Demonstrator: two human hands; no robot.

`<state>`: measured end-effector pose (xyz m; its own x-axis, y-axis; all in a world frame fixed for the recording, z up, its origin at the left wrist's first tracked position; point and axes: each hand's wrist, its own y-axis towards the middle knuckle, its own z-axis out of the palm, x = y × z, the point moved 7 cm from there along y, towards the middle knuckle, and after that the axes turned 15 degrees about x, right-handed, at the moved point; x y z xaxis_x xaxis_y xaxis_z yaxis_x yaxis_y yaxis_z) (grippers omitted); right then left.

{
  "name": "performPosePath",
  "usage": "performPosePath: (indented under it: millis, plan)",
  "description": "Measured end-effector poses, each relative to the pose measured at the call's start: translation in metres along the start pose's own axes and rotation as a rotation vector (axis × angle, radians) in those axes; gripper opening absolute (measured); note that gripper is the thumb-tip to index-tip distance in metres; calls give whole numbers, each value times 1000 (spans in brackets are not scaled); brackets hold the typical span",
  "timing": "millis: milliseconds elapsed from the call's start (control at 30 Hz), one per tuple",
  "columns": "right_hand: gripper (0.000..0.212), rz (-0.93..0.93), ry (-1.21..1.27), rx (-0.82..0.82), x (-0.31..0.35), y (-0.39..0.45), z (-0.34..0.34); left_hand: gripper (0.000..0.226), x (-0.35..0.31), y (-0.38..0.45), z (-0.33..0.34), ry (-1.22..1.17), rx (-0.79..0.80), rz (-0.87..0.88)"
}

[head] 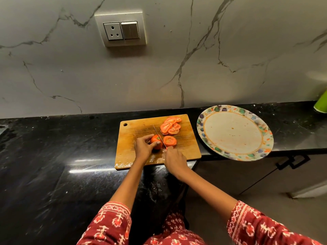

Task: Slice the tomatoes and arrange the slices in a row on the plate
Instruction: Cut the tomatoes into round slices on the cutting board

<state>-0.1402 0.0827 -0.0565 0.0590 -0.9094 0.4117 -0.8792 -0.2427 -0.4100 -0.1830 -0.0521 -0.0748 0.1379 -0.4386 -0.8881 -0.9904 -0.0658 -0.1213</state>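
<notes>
On a wooden cutting board [131,151] my left hand [144,146] grips a partly cut red tomato [155,139]. My right hand [174,160] holds a knife [159,137] by its handle, and the thin blade lies against the tomato's right face. One fresh slice [169,140] lies just right of the blade. Several more slices [170,127] are piled at the board's far right corner. A round plate [233,132] with a patterned rim sits right of the board and holds no slices.
The board rests on a black stone counter [62,156] against a marble wall with a socket [122,30]. The plate overhangs the counter's front edge above a cabinet handle [292,162]. A green object [321,103] stands at the far right.
</notes>
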Motion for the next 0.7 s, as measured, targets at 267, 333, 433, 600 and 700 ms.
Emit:
performPosePath:
  millis: [267, 333, 433, 600, 700]
  plan:
    - [28, 4, 107, 28, 4, 8, -1, 48, -2, -2, 0, -1, -40, 18]
    - [29, 5, 133, 31, 4, 11, 0, 47, -3, -3, 0, -8, -39, 10]
    - [29, 9, 136, 27, -3, 8, 9, 48, -3, -3, 1, -28, -24, -7]
    - [30, 5, 179, 41, -2, 9, 14, 48, 0, -1, -2, -53, -30, -15]
    - [30, 11, 189, 52, 3, 16, 8, 47, 1, 0, -2, -75, -23, -28]
